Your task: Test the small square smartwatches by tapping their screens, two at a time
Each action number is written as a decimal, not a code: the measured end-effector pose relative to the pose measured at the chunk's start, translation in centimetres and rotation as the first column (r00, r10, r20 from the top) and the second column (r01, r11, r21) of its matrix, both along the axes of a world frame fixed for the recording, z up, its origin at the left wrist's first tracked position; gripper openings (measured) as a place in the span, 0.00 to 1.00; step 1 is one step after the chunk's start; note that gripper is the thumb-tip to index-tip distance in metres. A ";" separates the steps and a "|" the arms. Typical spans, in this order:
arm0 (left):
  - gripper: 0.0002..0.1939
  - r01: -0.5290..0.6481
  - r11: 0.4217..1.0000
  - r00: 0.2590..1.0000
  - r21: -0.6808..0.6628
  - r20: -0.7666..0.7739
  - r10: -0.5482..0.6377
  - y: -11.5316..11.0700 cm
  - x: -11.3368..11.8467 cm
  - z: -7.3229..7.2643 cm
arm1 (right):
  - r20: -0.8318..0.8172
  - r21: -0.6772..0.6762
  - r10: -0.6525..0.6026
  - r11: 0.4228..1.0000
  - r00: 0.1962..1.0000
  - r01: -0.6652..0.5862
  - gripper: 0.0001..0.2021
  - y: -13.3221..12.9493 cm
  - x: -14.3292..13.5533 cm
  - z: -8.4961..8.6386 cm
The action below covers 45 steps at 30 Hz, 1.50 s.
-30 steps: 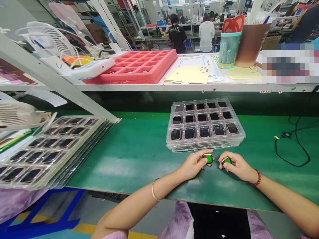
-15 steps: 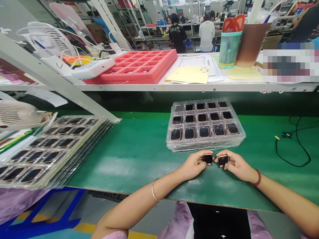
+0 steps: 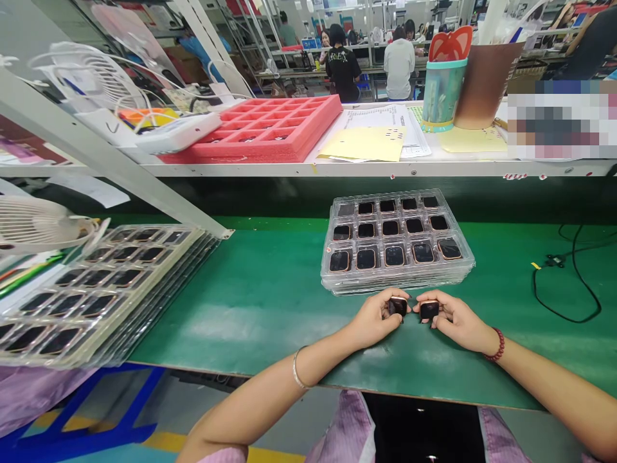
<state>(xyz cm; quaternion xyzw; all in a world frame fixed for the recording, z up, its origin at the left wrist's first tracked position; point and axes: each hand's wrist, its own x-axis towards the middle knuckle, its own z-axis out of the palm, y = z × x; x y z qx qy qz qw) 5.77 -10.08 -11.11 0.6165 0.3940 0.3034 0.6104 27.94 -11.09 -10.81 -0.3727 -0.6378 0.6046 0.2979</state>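
My left hand (image 3: 378,317) is closed on a smartwatch case (image 3: 398,307) with a dark screen and a gold-coloured rim, no strap on it. A second smartwatch case (image 3: 429,310) of the same look is gripped by my right hand (image 3: 457,321). Both screens face up toward me, and the two hands nearly meet above the green table (image 3: 270,308). Just beyond them lies a stack of clear plastic trays (image 3: 398,276), whose top tray holds several more dark square cases in rows. One pocket at its back left looks paler than the others.
Another stack of trays with watch cases (image 3: 120,302) is on the left, by a white fan (image 3: 43,222). A black cable (image 3: 578,276) lies at right. The shelf (image 3: 357,169) above carries a red foam tray (image 3: 289,145), papers and cups. People work in the background.
The watch case in my left hand has turned slightly and shifted a little to the left. My right hand has barely moved. Both hands keep their grip.
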 end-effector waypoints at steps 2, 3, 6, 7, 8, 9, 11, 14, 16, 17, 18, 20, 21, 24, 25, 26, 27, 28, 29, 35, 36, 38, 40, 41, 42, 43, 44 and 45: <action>0.20 -0.001 1.000 1.000 -0.005 -0.005 0.001 0.0 0.0 0.0 | 0.005 0.004 0.001 1.000 1.000 -0.001 0.21 0.0 0.0 -0.1; 0.20 -0.003 1.000 1.000 -0.007 -0.006 0.003 0.0 0.0 0.1 | 0.009 0.006 0.000 1.000 1.000 0.000 0.21 0.0 0.1 -0.1; 0.20 -0.007 1.000 1.000 -0.015 -0.004 0.007 0.0 0.1 0.2 | 0.016 0.001 -0.001 1.000 1.000 0.001 0.22 0.1 0.1 -0.3; 0.20 -0.007 1.000 1.000 -0.017 -0.004 0.007 0.0 0.1 0.2 | 0.017 0.000 -0.001 1.000 1.000 0.001 0.22 0.1 0.1 -0.3; 0.20 -0.005 1.000 1.000 -0.020 -0.005 0.005 0.0 0.2 0.2 | 0.019 -0.002 0.000 1.000 1.000 0.000 0.21 0.1 0.1 -0.4; 0.20 -0.004 1.000 1.000 -0.024 -0.004 0.004 0.0 0.2 0.2 | 0.019 -0.003 0.000 1.000 1.000 0.000 0.21 0.1 0.1 -0.4; 0.20 -0.008 0.999 1.000 -0.037 0.012 0.009 0.0 0.2 0.2 | 0.013 -0.012 -0.004 1.000 1.000 0.005 0.21 0.1 0.0 -0.5; 0.24 0.014 0.993 0.989 -0.119 0.148 0.004 0.2 0.1 0.2 | -0.089 -0.070 -0.011 0.998 0.996 0.004 0.25 0.1 0.0 -0.3; 0.29 0.083 0.972 0.964 -0.220 0.266 -0.022 0.4 -0.1 0.3 | -0.209 -0.158 -0.020 0.987 0.978 -0.014 0.29 0.1 0.1 0.0; 0.31 0.124 0.955 0.949 -0.270 0.312 -0.036 0.5 -0.2 0.3 | -0.259 -0.213 -0.030 0.977 0.965 -0.027 0.30 0.1 0.2 0.2; 0.33 0.163 0.936 0.937 -0.312 0.346 -0.048 0.7 -0.3 0.4 | -0.294 -0.271 -0.043 0.962 0.955 -0.040 0.31 0.2 0.4 0.5; 0.33 0.228 0.899 0.915 -0.374 0.398 -0.066 1.0 -0.6 0.5 | -0.336 -0.379 -0.083 0.924 0.938 -0.054 0.29 0.4 0.7 0.7; 0.32 0.257 0.880 0.901 -0.398 0.427 -0.070 1.1 -0.8 0.5 | -0.352 -0.431 -0.106 0.900 0.930 -0.060 0.27 0.5 0.9 0.7; 0.28 0.346 0.806 0.861 -0.480 0.504 -0.069 1.6 -1.1 0.2 | -0.369 -0.577 -0.178 0.813 0.912 -0.075 0.22 1.1 1.4 0.4; 0.29 0.368 0.781 0.852 -0.505 0.520 -0.065 1.7 -1.1 0.1 | -0.360 -0.616 -0.194 0.784 0.912 -0.076 0.24 1.3 1.5 0.2; 0.30 0.383 0.760 0.845 -0.525 0.531 -0.060 1.9 -1.2 -0.1 | -0.347 -0.646 -0.205 0.759 0.915 -0.075 0.26 1.5 1.6 0.0; 0.31 0.392 0.744 0.842 -0.540 0.536 -0.055 2.0 -1.2 -0.2 | -0.335 -0.667 -0.211 0.742 0.918 -0.073 0.28 1.7 1.6 -0.2; 0.31 0.396 0.734 0.843 -0.552 0.536 -0.051 2.1 -1.3 -0.4 | -0.328 -0.678 -0.214 0.731 0.920 -0.072 0.28 1.8 1.7 -0.3; 0.31 0.395 0.729 0.844 -0.560 0.535 -0.047 2.2 -1.3 -0.4 | -0.326 -0.683 -0.216 0.727 0.921 -0.071 0.28 1.9 1.7 -0.4; 0.26 0.312 0.782 0.883 -0.539 0.468 -0.030 1.9 -1.2 0.0 | -0.376 -0.592 -0.128 0.795 0.918 -0.132 0.20 1.6 1.7 -0.2; 0.26 0.286 0.807 0.896 -0.517 0.443 -0.034 1.8 -1.1 0.2 | -0.377 -0.554 -0.109 0.822 0.920 -0.129 0.20 1.5 1.6 -0.1; 0.29 0.243 0.853 0.919 -0.461 0.392 -0.050 1.4 -0.8 0.4 | -0.358 -0.460 -0.083 0.882 0.930 -0.098 0.23 1.2 1.3 -0.1; 0.30 0.210 0.891 0.938 -0.403 0.340 -0.067 1.0 -0.5 0.6 | -0.326 -0.357 -0.066 0.932 0.943 -0.058 0.23 1.0 0.9 -0.1; 0.30 0.194 0.907 0.947 -0.375 0.313 -0.073 0.8 -0.3 0.6 | -0.308 -0.308 -0.059 0.950 0.950 -0.040 0.22 0.8 0.8 -0.1; 0.30 0.179 0.920 0.955 -0.349 0.288 -0.077 0.6 -0.2 0.6 | -0.284 -0.264 -0.056 0.964 0.957 -0.022 0.22 0.7 0.6 -0.2; 0.29 0.167 0.931 0.961 -0.324 0.263 -0.081 0.5 -0.1 0.6 | -0.255 -0.226 -0.056 0.974 0.965 -0.003 0.21 0.6 0.5 -0.2; 0.29 0.153 0.942 0.968 -0.300 0.239 -0.081 0.3 0.0 0.5 | -0.221 -0.192 -0.060 0.981 0.973 0.017 0.20 0.5 0.4 -0.2; 0.27 0.140 0.950 0.973 -0.278 0.216 -0.080 0.2 0.1 0.5 | -0.185 -0.161 -0.069 0.986 0.980 0.039 0.19 0.4 0.2 -0.3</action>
